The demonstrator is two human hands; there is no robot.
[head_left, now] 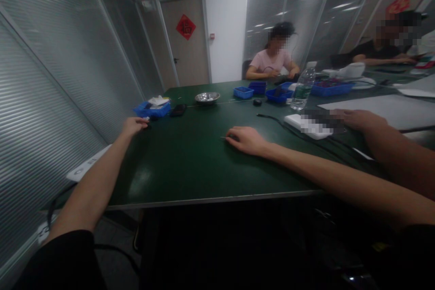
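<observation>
At the far left of the table, my left hand (136, 124) is closed, its fingertips pinching something small that blur keeps me from making out. It is just in front of a blue tray (152, 108) with white tissue-like material on it. Near the table's middle rests my right hand (247, 139), its fingers curled round a thin tool with a metal shaft (223, 137). The slim shaft points left; a dark part shows between the fingers and the rest is hidden.
A black case-like object (178, 109) and a shiny metal bowl (207, 98) stand farther back. To the right are a water bottle (303, 88), a white box (306, 126) and black cables. Another person's hand (360, 120) reaches in there. Two people sit beyond, near several blue trays.
</observation>
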